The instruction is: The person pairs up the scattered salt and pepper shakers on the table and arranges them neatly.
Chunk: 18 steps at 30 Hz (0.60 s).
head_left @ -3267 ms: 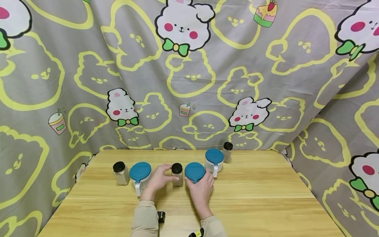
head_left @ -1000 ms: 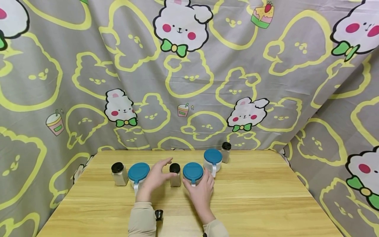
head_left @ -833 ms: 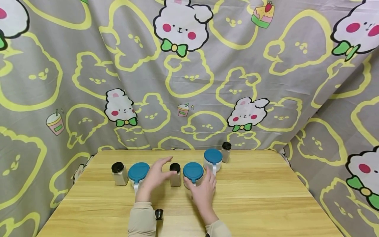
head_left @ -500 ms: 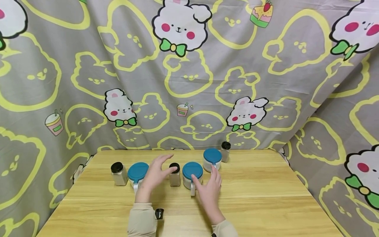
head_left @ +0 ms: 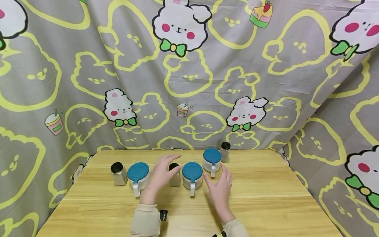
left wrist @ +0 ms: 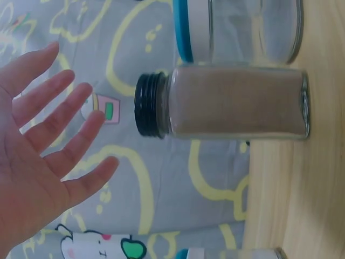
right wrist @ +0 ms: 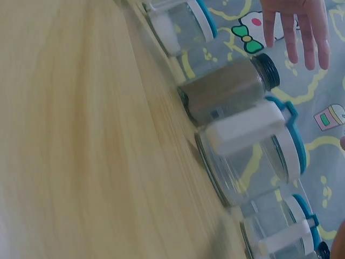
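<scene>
My left hand (head_left: pixel 163 171) hangs spread beside the middle black-capped jar (head_left: pixel 175 179); in the left wrist view the hand (left wrist: pixel 48 140) is apart from that jar of brownish powder (left wrist: pixel 237 102). Just right of the jar stands a blue-lidded container (head_left: pixel 192 171), its white handle toward the front. My right hand (head_left: pixel 219 191), fingers parted and holding nothing, is to the right of that container and in front of another blue-lidded one (head_left: pixel 212 155). In the right wrist view the middle container (right wrist: pixel 253 156) stands upright beside the powder jar (right wrist: pixel 226 89).
On the left of the wooden table (head_left: pixel 266 204) stand a black-capped jar (head_left: pixel 119 174) and a blue-lidded container (head_left: pixel 138 172). Another black-capped jar (head_left: pixel 225 152) is at the back, right of the rear container. A patterned curtain (head_left: pixel 195 82) hangs behind the table.
My right hand has let go of the middle blue-lidded container and moved right, uncovering its handle. My left hand has drawn back from the middle jar, then shifted slightly right over it.
</scene>
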Tool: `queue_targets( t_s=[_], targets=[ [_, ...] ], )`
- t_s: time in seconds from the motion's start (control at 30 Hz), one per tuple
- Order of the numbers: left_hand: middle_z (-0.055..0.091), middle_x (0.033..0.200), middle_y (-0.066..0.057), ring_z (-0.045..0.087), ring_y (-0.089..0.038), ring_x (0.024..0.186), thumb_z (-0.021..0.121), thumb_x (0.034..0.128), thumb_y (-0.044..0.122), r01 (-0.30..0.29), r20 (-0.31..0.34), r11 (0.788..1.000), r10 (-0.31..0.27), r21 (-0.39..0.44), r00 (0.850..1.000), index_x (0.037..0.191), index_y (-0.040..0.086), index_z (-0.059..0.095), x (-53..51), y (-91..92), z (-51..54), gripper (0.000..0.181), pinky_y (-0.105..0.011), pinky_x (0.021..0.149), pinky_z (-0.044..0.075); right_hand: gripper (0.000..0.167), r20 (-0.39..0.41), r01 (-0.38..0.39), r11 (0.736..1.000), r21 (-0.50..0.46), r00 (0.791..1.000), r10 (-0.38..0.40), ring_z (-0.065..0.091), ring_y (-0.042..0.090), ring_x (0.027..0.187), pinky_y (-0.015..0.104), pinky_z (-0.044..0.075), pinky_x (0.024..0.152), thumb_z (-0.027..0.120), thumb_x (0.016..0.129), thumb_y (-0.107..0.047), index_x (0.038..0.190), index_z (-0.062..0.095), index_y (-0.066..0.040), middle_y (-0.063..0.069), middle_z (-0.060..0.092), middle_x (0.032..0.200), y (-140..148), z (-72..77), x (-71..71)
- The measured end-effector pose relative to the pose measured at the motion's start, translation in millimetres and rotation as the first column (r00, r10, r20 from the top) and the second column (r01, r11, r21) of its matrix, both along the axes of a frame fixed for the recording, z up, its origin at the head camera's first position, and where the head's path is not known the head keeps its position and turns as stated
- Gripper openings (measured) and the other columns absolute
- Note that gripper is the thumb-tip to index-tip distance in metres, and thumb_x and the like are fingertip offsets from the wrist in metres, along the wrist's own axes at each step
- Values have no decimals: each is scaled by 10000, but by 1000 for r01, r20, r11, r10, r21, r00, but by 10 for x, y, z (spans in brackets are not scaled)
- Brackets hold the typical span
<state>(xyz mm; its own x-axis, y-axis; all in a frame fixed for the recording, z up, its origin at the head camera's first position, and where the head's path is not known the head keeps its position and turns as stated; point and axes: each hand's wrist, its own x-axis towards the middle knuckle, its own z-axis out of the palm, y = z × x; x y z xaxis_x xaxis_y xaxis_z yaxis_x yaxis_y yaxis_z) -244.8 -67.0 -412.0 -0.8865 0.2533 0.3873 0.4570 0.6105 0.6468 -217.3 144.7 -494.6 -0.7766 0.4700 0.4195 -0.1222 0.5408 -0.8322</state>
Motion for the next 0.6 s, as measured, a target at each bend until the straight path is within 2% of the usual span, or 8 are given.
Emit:
queue_targets(
  t_s=[0.3, 0.47, 0.6],
  targets=[
    [650, 1273, -62, 542, -317, 1236, 713, 885, 308, 5, -105, 998, -12, -66, 994, 1244, 161, 667, 14, 163, -60, 391, -555, 1037, 408, 780, 14, 17, 999, 28, 1000, -17, 338, 415, 1323, 624, 276, 1064, 783, 814, -321, 1406, 405, 16, 248, 391, 1421, 224, -8, -73],
    [674, 1223, -44, 572, -295, 1194, 724, 873, 325, 9, -186, 994, -29, -107, 982, 1210, 175, 688, 23, 258, -79, 370, -541, 1001, 438, 801, 17, 8, 999, 45, 1000, -9, 337, 413, 1320, 606, 278, 1067, 786, 804, -332, 1413, 400, 17, 247, 396, 1419, 312, -9, -174],
    [684, 1188, -31, 579, -290, 1176, 735, 863, 320, 27, -224, 992, -54, -123, 973, 1179, 180, 703, 35, 333, -88, 347, -535, 983, 448, 833, 46, -6, 999, 52, 999, 4, 325, 418, 1335, 600, 275, 1077, 783, 798, -366, 1427, 392, 16, 250, 392, 1425, 364, -4, -269]
  ],
)
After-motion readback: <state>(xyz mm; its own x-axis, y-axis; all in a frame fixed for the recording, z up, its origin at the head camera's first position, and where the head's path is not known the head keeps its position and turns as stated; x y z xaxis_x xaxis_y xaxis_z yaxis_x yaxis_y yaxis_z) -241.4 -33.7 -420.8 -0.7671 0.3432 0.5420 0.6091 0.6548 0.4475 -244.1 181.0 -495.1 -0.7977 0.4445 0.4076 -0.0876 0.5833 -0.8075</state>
